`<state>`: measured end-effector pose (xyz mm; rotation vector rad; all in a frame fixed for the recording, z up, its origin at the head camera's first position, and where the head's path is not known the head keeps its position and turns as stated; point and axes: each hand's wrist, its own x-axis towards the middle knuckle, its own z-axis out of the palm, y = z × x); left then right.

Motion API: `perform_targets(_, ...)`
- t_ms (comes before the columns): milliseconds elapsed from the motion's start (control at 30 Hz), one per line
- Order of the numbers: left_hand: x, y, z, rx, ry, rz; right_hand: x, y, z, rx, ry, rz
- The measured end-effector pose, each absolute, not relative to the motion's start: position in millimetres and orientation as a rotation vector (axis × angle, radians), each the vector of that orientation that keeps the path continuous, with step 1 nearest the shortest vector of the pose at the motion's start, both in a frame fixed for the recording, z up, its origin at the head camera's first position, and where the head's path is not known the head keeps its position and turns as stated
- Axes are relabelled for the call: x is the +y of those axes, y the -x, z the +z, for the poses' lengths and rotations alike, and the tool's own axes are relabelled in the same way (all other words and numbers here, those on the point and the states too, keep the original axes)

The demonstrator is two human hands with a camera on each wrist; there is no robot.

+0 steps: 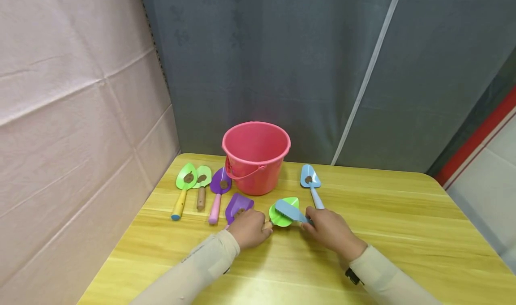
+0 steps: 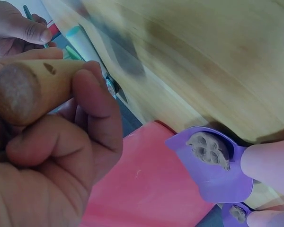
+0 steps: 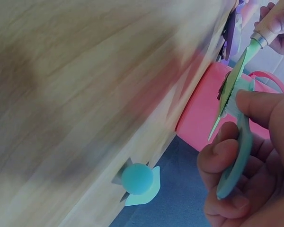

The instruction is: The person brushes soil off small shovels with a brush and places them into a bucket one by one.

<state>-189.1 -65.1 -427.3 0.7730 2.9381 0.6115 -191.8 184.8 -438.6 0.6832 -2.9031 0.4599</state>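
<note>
In front of the pink bucket (image 1: 258,155), gripping a green trowel (image 1: 283,221) by its wooden handle (image 2: 49,90) in the left hand (image 1: 251,229), with fingers curled round. Just right of there, still before the bucket, pinching a light blue brush (image 1: 291,211) between thumb and fingers of the right hand (image 1: 332,232), with bristles (image 3: 233,101) against the blade. Apparently brushing: brace the handle against twisting and stroke lightly from neck to tip, following the curve. Roll the trowel to reach the dark patch (image 3: 221,89) at its edge, too small to identify. Make strokes short to avoid knocking the purple trowel (image 1: 238,201), front-left of the bucket, partly behind the left hand and bearing a brown lump (image 2: 209,149). Farther off, steer clear of the pink-handled trowel (image 1: 215,208) at the bucket's left, the pale green trowel (image 1: 204,172) and yellow-handled trowel (image 1: 179,204) beyond, and the light blue trowel (image 1: 315,183) to its right.
</note>
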Motion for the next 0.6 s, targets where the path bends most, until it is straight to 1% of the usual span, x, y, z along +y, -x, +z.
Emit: perform_targets(600,-68.7,185.9,-424.1,2.975,-0.787,0.554,184.3,191.4,-436.5,-2.909,-0.667,0.458)
